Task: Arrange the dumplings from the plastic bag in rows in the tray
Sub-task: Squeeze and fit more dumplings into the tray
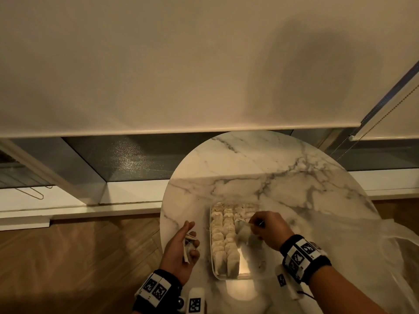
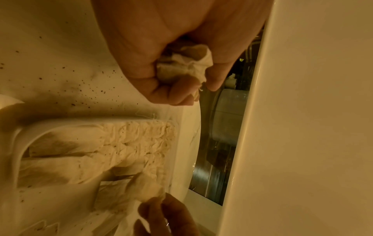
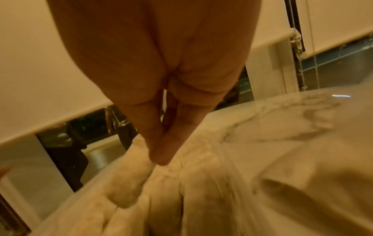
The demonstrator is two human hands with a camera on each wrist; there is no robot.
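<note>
From the head view, the left hand (image 1: 181, 247) curled round a crumpled pale dumpling (image 1: 188, 248) just left of the shallow rectangular white tray (image 1: 213, 271). Two full rows of pale wrapped dumplings (image 1: 223, 236) stood packed along the tray's left side. The right hand (image 1: 268, 227) pinched another soft pale dumpling (image 1: 243, 233) over the third row. The translucent white plastic bag (image 1: 371, 250) lay spread at the right of the round white marble-patterned table (image 1: 249, 164). Behind ran a cream roller blind (image 1: 158, 64) above a dark window, with wooden flooring (image 1: 79, 250) below.

The left wrist view showed the fingers (image 2: 171, 94) closed about the crumpled wrapper, with dark specks (image 2: 90, 86) scattered on the marble beside the tray.

In the blurred right wrist view the fingertips (image 3: 161, 156) met narrowly over the rows; what they held could not be made out there.

To place it well, I judged it should go down upright, tight against its neighbour, released gently so the standing rows stayed square.
</note>
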